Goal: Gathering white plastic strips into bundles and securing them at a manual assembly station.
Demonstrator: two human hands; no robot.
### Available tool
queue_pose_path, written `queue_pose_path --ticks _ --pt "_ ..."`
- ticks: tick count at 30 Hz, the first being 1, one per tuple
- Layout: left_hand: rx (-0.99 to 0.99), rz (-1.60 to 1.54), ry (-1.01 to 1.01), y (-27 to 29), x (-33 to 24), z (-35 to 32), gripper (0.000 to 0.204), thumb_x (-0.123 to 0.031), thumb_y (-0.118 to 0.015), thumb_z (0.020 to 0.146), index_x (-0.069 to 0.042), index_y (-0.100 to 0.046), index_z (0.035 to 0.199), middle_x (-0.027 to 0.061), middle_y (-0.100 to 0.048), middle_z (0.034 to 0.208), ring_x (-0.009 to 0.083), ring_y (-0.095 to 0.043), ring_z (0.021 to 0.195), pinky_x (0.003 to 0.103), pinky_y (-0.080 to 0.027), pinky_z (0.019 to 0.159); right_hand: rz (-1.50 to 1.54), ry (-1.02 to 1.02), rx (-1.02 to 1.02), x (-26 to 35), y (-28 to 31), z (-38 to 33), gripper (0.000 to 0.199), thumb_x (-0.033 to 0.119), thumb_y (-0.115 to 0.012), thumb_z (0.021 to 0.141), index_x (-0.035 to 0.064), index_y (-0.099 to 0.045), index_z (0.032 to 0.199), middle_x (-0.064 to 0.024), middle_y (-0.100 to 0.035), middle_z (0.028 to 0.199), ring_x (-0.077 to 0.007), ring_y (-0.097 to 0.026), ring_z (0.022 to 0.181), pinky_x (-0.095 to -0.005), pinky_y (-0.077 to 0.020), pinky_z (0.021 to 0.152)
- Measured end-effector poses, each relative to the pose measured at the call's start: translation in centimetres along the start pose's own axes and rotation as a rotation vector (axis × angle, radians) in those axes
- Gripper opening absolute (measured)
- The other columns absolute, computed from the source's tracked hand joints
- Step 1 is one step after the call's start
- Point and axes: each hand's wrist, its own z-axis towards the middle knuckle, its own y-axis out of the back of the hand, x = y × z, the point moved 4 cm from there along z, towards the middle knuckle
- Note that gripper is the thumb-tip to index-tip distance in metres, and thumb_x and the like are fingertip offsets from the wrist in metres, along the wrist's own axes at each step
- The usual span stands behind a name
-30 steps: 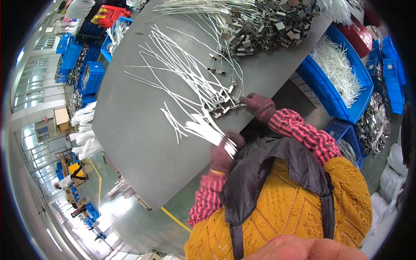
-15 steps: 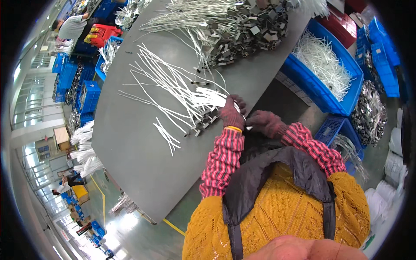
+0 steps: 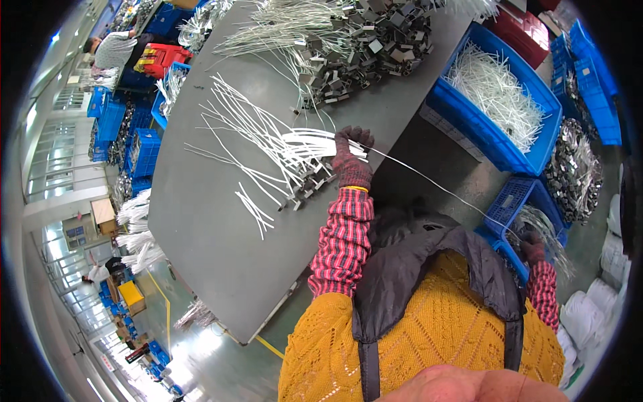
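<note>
My gloved left hand is closed over the right-hand ends of a bundle of white tubes on the grey table. A thin white wire stretches from beside its fingers across to my gloved right hand. That hand is low at the far right, over a blue basket holding loose wires; it looks closed on the wire's end, its fingertips partly hidden. Small metal-ended pieces lie under the bundle near my left hand. A few short white tubes lie apart to the left.
A large heap of dark metal parts with white wires covers the far part of the grey table. To the right stands a blue bin full of white strands. Other people are away to the left.
My right hand has moved from beside my left hand out to the blue basket at the right, and the thin wire now spans between them. My left hand has shifted slightly up and left.
</note>
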Motion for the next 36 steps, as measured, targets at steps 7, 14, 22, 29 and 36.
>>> queue_pose_path --ticks 7,14,22,29,36 --pt "-0.061 -0.039 -0.146 0.2 -2.8 0.0 0.027 -0.029 -0.063 0.094 -0.004 -0.061 0.102 0.0149 -0.066 0.094 0.0331 -0.068 0.081 0.046 -0.059 0.074 0.087 0.031 -0.039 0.5 -0.4 1.9 0.024 0.004 -0.064 0.075 0.0078 -0.068 0.098 -0.0032 -0.067 0.081 -0.0144 -0.06 0.064 -0.0306 -0.0497 0.057" --pt "-0.07 0.006 -0.1 2.4 -4.3 -0.2 0.03 -0.034 -0.063 0.095 -0.006 -0.062 0.106 0.0145 -0.066 0.094 0.0326 -0.068 0.08 0.045 -0.058 0.072 0.108 0.249 0.176 9.8 -8.2 5.7 0.028 0.011 -0.063 0.079 0.0066 -0.069 0.105 -0.0056 -0.069 0.089 -0.0153 -0.062 0.075 -0.0309 -0.0508 0.062" --pt "-0.255 -0.025 -0.291 5.6 -14.3 0.0 0.026 -0.029 -0.063 0.094 -0.004 -0.062 0.104 0.0123 -0.07 0.093 0.028 -0.069 0.076 0.039 -0.058 0.069 -0.002 0.192 0.119 4.3 -6.8 11.5 0.03 0.006 -0.061 0.081 0.0074 -0.068 0.11 -0.0042 -0.063 0.07 -0.014 -0.055 0.051 -0.0307 -0.0462 0.045" --pt "-0.23 -0.045 -0.354 9.1 -16.4 -0.1 0.031 -0.028 -0.064 0.093 -0.002 -0.06 0.109 0.0148 -0.069 0.096 0.0305 -0.068 0.08 0.041 -0.058 0.071 0.053 0.158 0.251 14.7 -10.2 7.7 0.028 0.014 -0.063 0.082 0.0047 -0.068 0.108 -0.0045 -0.063 0.077 -0.015 -0.057 0.058 -0.0313 -0.0478 0.05" --pt "-0.2 -0.045 -0.4 11.1 -18.4 0.5 0.028 -0.03 -0.061 0.095 -0.006 -0.062 0.109 0.0136 -0.066 0.102 0.0318 -0.067 0.088 0.044 -0.058 0.078 0.103 0.269 0.339 25.6 -18.4 3.7 0.031 0.016 -0.063 0.082 0.0056 -0.067 0.111 -0.0047 -0.061 0.075 -0.0148 -0.056 0.055 -0.0312 -0.0465 0.045"
